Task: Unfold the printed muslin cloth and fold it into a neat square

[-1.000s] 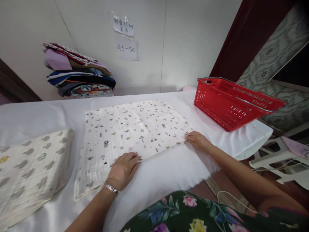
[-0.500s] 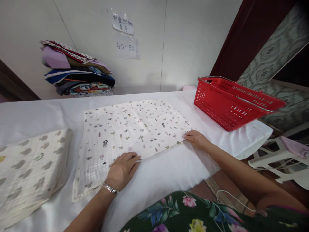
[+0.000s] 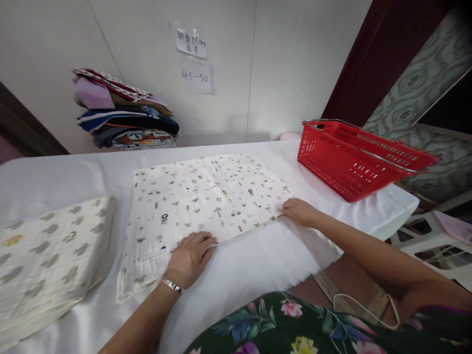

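A white muslin cloth (image 3: 199, 196) printed with small palms, leaves and dots lies spread on the table, folded in layers. My left hand (image 3: 192, 258), with a silver bracelet at the wrist, is over the middle of its near edge. Its fingers lie close together on top, the thumb along the edge, gripping it. Farther right, my right hand (image 3: 300, 211) pinches the cloth by its near right corner. The fabric under both sets of fingers is hidden. At the left lies a folded cream cloth (image 3: 55, 246) with grey shapes, apart from my hands.
A red plastic basket (image 3: 357, 162) stands at the table's right end. Against the wall is a stack of folded fabrics (image 3: 129, 118). White cloth covers the table (image 3: 250, 275). Paper signs (image 3: 195, 76) hang on the wall. A white plastic stool (image 3: 424, 241) stands beyond the right edge.
The view has shifted slightly, so things appear a little farther right. Both hands keep their places on the cloth's near edge, and the cloth lies as before.
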Action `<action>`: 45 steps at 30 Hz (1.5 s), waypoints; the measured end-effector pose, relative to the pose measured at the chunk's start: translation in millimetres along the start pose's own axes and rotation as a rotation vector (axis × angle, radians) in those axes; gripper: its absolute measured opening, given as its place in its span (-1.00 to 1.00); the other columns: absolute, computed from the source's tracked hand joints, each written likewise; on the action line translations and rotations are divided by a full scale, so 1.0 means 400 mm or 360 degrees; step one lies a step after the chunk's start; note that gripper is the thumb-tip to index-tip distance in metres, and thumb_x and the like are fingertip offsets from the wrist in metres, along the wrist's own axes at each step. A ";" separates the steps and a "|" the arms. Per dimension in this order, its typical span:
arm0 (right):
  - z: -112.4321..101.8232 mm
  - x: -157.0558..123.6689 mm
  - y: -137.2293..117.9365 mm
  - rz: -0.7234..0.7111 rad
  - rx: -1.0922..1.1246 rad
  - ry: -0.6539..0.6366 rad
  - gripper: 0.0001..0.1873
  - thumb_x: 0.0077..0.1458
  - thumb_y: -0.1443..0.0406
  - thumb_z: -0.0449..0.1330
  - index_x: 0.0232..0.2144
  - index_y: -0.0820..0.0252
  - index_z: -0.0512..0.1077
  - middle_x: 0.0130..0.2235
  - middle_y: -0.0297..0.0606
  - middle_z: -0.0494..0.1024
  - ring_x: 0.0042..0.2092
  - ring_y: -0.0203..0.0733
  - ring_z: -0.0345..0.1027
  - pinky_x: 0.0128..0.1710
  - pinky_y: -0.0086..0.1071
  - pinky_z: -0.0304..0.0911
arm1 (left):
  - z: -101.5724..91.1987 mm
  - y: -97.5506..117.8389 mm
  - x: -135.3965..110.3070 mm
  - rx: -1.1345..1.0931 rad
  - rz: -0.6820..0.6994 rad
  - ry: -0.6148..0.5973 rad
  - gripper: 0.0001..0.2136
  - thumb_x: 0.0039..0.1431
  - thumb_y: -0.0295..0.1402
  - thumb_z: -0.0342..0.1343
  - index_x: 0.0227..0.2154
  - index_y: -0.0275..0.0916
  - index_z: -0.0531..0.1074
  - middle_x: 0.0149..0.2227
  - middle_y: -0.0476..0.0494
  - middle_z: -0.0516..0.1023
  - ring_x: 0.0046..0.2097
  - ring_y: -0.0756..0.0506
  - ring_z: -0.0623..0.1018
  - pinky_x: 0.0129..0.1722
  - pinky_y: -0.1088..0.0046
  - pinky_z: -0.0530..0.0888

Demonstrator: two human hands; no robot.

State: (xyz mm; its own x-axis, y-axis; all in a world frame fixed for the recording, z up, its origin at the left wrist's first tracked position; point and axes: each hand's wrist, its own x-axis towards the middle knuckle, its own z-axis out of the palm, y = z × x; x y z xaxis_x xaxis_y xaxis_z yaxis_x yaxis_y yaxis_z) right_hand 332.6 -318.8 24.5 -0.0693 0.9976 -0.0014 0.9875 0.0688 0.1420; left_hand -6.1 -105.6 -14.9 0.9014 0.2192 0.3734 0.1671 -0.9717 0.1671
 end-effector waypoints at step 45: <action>0.042 -0.166 0.141 0.1438 0.0912 0.0483 -0.77 0.00 0.22 0.06 -0.43 0.18 0.48 -0.41 -0.24 0.53 -0.35 -0.16 0.38 -0.35 -0.33 0.28 | 0.011 -0.014 0.000 -0.0019 0.0034 0.0063 -0.73 0.22 -0.24 -0.12 -0.19 -0.14 0.47 -0.18 -0.12 0.48 -0.18 -0.12 0.46 -0.22 0.31 0.43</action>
State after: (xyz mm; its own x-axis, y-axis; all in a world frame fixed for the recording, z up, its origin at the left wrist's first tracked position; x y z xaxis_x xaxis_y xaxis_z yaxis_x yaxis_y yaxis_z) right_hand 395.1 -381.1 16.2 0.7543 0.6445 0.1252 0.6062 -0.6104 -0.5099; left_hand -5.3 -100.5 -19.8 0.8881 0.2020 0.4128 0.1431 -0.9751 0.1693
